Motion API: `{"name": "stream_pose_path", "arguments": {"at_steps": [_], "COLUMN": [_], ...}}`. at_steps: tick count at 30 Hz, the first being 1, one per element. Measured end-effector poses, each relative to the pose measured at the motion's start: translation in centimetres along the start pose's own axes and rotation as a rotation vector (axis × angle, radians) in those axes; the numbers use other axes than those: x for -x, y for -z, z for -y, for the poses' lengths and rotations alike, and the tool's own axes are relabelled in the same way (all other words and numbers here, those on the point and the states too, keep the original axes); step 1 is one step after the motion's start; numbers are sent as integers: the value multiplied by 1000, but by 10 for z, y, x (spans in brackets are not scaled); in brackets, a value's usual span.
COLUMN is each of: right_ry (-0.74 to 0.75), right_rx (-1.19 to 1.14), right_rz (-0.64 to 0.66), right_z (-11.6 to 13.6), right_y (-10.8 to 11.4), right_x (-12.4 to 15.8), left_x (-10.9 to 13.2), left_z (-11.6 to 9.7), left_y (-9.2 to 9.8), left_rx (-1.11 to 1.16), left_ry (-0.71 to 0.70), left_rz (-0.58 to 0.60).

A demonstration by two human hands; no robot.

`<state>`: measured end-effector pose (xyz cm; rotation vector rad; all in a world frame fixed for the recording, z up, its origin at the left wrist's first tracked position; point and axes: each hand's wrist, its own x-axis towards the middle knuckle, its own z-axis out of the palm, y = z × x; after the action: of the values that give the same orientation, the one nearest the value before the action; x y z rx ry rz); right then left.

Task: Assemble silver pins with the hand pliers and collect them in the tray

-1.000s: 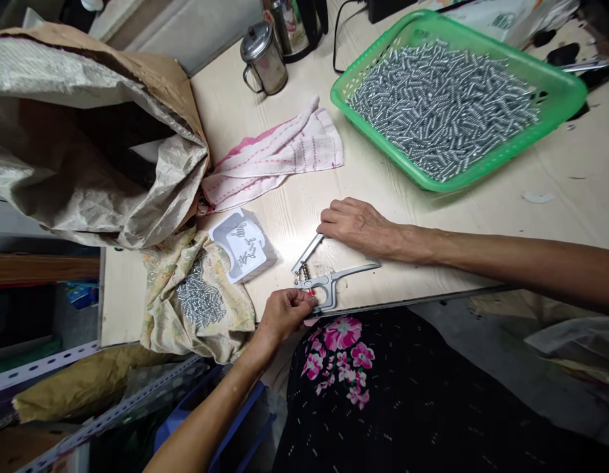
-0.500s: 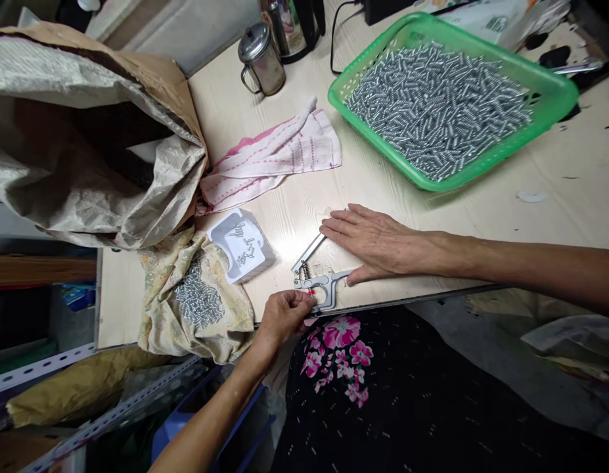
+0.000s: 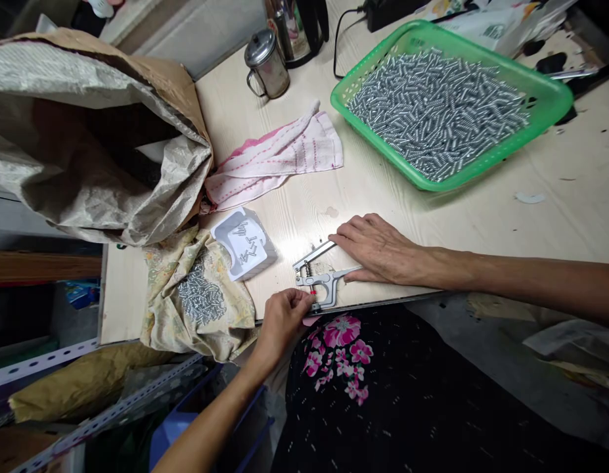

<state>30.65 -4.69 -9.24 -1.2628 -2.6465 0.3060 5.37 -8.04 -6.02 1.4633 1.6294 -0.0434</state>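
A grey metal hand-press plier (image 3: 328, 281) with two handles, a spring and a red part at its jaw lies by the table's front edge. My right hand (image 3: 383, 253) is closed on its handles, fingers over the upper one and thumb at the lower. At the jaw, my left hand (image 3: 287, 318) pinches thumb and forefinger together; whatever is between them is too small to name. Left of the plier stands a grey-white plastic box (image 3: 265, 253) with several small metal pieces on it. A patterned cloth (image 3: 159, 315) beside it bears a heap of small shiny metal parts (image 3: 202, 295).
A green basket (image 3: 545, 112) full of small metal cylinders (image 3: 437, 112) stands at the back right. A pink-and-white towel (image 3: 284, 148) lies behind the box. A large paper sack (image 3: 186, 118) gapes at the left; a lidded metal cup (image 3: 270, 69) is at the back.
My right fingers have curled around the upper handle, which has swung down towards the lower one. My left hand keeps its pinch at the jaw. The view has shifted slightly.
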Motion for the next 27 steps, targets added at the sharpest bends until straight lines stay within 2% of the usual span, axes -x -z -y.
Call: {"name": "stream_pose_path", "arguments": {"at_steps": [3, 5, 8, 11, 13, 16, 21, 24, 27], "right_ry": [-4, -14, -49, -71, -58, -20, 28, -6, -26], "right_rx": [-30, -55, -81, -87, -105, -123, -41, 37, 72], "right_rz": [-11, -16, -41, -68, -84, -133, -247, -272, -207], "right_z": [3, 5, 8, 12, 14, 14, 14, 18, 24], "right_y": [-1, -3, -7, -9, -4, 14, 56, 65, 63], "right_x": [2, 2, 5, 10, 11, 5, -40, -79, -114], "left_x": [7, 1, -18, -32, -33, -25, -22, -36, -54], "left_z": [-14, -24, -36, -48, -58, -76, -99, -96, -82], "left_y": [-5, -11, -21, -22, -15, 10, 73, 106, 126], "left_rx": [-299, -452, -618, -728, -779, -819, -877, -927, -932], "left_ry": [-311, -498, -658, -645, -613, -626, -685, -698, -692], "left_rz": [-278, -348, -298, -183, -99, -57, -255, -334, -376]}}
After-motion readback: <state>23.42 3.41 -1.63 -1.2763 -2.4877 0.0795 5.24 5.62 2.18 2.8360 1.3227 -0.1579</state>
